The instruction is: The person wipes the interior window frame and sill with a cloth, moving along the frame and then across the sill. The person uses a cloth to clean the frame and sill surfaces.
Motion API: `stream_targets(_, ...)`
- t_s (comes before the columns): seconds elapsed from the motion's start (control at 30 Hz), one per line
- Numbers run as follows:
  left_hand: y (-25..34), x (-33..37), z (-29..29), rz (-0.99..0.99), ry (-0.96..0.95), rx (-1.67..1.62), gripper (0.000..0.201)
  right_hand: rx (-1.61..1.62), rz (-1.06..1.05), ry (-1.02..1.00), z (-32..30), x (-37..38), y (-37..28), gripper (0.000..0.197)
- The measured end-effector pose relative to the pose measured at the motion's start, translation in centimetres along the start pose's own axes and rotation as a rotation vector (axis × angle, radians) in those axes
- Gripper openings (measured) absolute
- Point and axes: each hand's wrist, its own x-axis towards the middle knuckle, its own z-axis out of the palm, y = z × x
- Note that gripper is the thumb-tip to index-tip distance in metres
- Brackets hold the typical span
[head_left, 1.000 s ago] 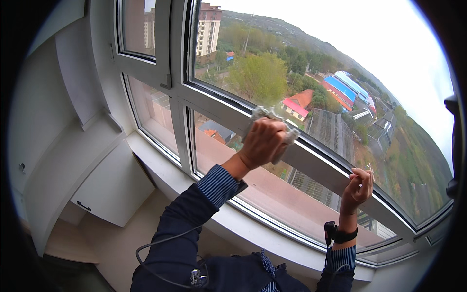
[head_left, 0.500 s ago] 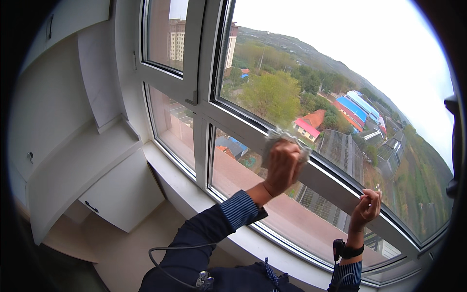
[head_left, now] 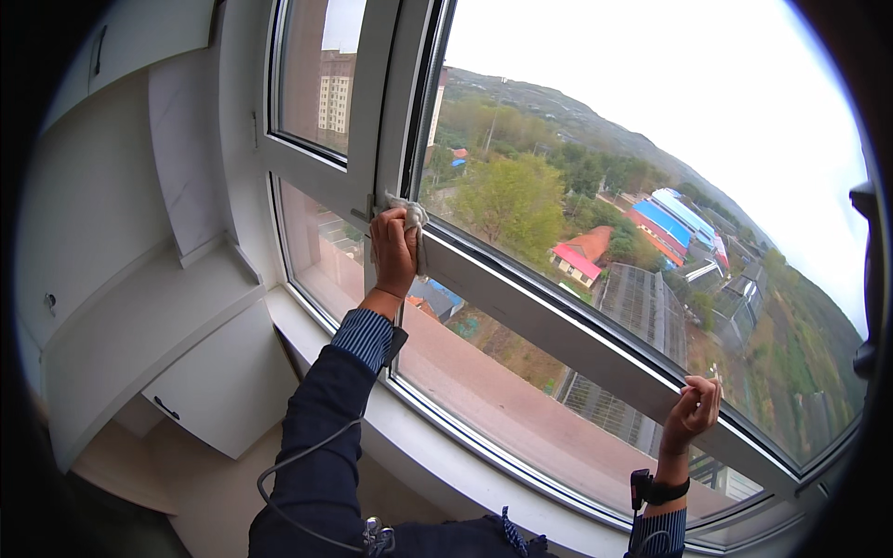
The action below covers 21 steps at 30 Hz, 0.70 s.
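My left hand point(head_left: 394, 256) is closed on a greyish-white cloth point(head_left: 409, 212). It presses the cloth to the window frame where the upright post meets the horizontal rail point(head_left: 549, 312), beside the window handle point(head_left: 363, 215). My right hand point(head_left: 691, 414) rests at the right part of that rail with its fingers curled in. A small whitish bit shows at its fingertips, too small to name. A dark band with a small black device point(head_left: 654, 487) sits on my right wrist.
The large upper pane point(head_left: 521, 186) shows trees, roofs and hills outside. Below runs the white window sill point(head_left: 446, 465). On the left stand white cabinets with a counter point(head_left: 167, 325) and a cabinet door point(head_left: 223, 377). A dark cable point(head_left: 288, 462) loops by my left sleeve.
My left hand with the cloth has moved left along the rail to the upright post. My right hand stays at about the same spot on the rail.
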Motion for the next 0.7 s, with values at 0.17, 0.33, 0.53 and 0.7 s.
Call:
stream_targets(0.17,9.7,-4.3,2.4,-0.043,-0.022,-0.218,0.009,-0.021,0.004,-0.003,0.1,0.1,-0.3,0.018)
stream_targets(0.33,25.3,-6.8,3.5,0.255,-0.180,-0.587,0.023,-0.028,0.021,-0.021,0.0,0.1,-0.3,0.016)
stream_targets(0.53,24.3,-7.0,4.2,0.359,-0.213,-0.514,0.024,-0.023,-0.020,0.004,0.0,0.1,0.1,0.014)
stream_targets(0.7,11.0,-3.4,1.8,0.315,-0.130,-0.219,0.013,-0.014,-0.038,0.032,0.0,0.3,0.0,0.016)
